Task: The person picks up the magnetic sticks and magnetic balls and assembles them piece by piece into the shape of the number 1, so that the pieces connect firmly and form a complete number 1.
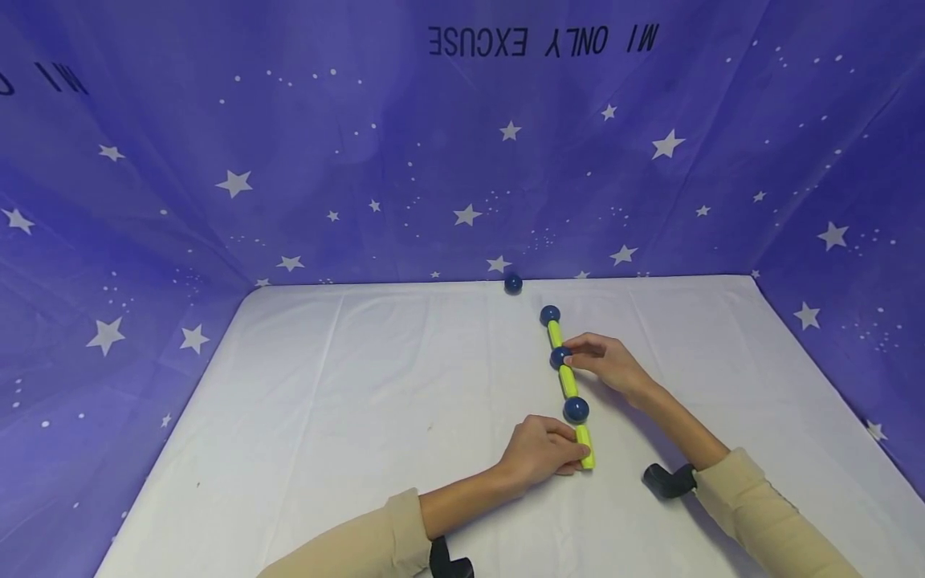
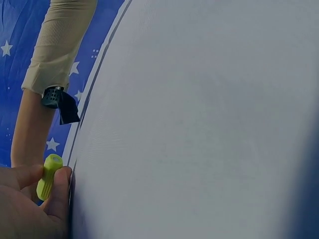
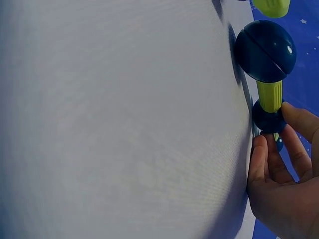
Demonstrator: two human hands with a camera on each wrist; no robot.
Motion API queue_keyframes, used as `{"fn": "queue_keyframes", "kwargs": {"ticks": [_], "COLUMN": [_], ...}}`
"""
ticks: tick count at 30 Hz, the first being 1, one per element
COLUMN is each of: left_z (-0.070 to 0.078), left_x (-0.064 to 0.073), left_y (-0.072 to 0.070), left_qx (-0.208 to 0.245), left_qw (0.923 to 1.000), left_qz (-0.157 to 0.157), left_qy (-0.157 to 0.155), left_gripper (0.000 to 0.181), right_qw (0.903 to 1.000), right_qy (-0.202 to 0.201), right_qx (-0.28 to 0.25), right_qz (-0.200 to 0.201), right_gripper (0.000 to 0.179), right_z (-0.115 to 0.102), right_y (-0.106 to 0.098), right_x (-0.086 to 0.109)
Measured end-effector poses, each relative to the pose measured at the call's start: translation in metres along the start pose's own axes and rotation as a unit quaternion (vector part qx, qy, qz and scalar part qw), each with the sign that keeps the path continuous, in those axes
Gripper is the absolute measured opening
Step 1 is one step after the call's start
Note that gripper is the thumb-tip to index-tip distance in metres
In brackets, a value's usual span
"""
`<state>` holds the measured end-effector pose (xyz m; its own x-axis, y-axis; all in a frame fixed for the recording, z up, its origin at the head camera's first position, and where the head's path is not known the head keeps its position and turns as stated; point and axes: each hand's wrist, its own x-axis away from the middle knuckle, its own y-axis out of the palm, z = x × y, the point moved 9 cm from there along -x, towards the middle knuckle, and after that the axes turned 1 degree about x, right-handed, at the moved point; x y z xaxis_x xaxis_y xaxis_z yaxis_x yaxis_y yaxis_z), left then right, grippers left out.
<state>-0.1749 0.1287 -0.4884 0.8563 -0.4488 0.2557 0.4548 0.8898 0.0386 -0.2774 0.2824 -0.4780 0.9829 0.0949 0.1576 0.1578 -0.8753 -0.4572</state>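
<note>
A chain of blue balls and yellow-green building rods runs from the far side of the table toward me. My right hand [image 1: 605, 365] pinches its middle ball [image 3: 266, 117] between thumb and fingers. One rod [image 1: 554, 334] joins that ball to the far ball [image 1: 550, 315]; another rod [image 3: 269, 95] links it to the near ball [image 1: 576, 409], which shows a seam in the right wrist view. My left hand [image 1: 539, 445] pinches a third, ribbed rod [image 2: 49, 178] by its sides. This rod's far end is close to the near ball, roughly in line with the chain.
A loose blue ball [image 1: 513, 284] sits at the table's back edge, beyond the chain. White cloth covers the table [image 1: 347, 401]. Purple curtains with stars [image 1: 405, 160] stand behind and at both sides. Black wrist mounts [image 1: 668, 482] stick out by the sleeves.
</note>
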Motion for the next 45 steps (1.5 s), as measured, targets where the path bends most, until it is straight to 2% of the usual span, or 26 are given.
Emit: {"fn": "queue_keyframes", "kwargs": {"ticks": [19,37,45], "left_z": [-0.003,-0.005,0.0], "left_x": [-0.005,-0.011,-0.01], "left_y": [0.002,-0.002,-0.001], "left_qx": [0.015,0.007,-0.015], "left_qw": [0.9997,0.9996,0.9997], "left_qz": [0.006,0.01,0.002], "left_qy": [-0.016,-0.024,-0.02], "left_gripper": [0.012,0.009,0.01], "right_qw": [1.0,0.9999,1.0], "right_qy": [-0.003,-0.003,-0.007], "right_qx": [0.003,0.006,0.003], "right_qz": [0.004,0.009,0.005], "right_gripper": [0.04,0.04,0.04], "right_z": [-0.001,-0.001,-0.001], "right_y": [0.0,0.0,0.0], "right_x": [-0.001,0.001,0.0]}}
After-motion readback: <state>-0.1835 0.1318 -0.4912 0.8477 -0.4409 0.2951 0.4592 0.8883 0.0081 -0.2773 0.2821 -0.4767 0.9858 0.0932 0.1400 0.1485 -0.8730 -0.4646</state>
